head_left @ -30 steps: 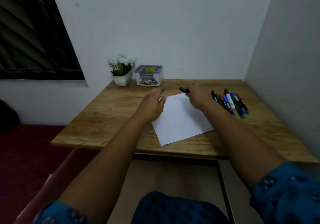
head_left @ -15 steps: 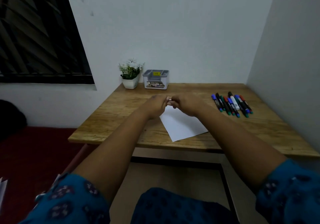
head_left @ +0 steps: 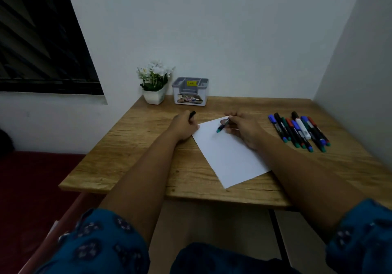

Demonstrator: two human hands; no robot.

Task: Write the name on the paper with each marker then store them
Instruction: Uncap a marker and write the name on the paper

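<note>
On the wooden desk (head_left: 131, 146) a white sheet of paper (head_left: 229, 154) lies at a slant, its near corner close to the front edge. Over the far part of the sheet the right hand (head_left: 244, 129) pinches an uncapped marker (head_left: 222, 125) between thumb and fingers, the marker tilted, its teal end pointing down and left at the paper, at or just above the surface; whether it touches cannot be told. No writing shows on the sheet.

Just beside the paper's left edge the left hand (head_left: 184, 127) rests on the desk with its fingers curled round a black cap (head_left: 192, 115), whose end sticks out past the knuckles toward the wall.

To the right of the paper, well apart from the right hand, a row of capped markers (head_left: 299, 131) lies side by side on the desk, with blue, black, green and red caps and one thicker white one among them.

At the back of the desk, against the wall, a grey pen holder (head_left: 190, 91) with compartments stands just beside a small white pot of white flowers (head_left: 154, 82). Dark window shutters (head_left: 42, 40) fill the upper left. Both sleeves (head_left: 99, 244) are blue with a pattern.
</note>
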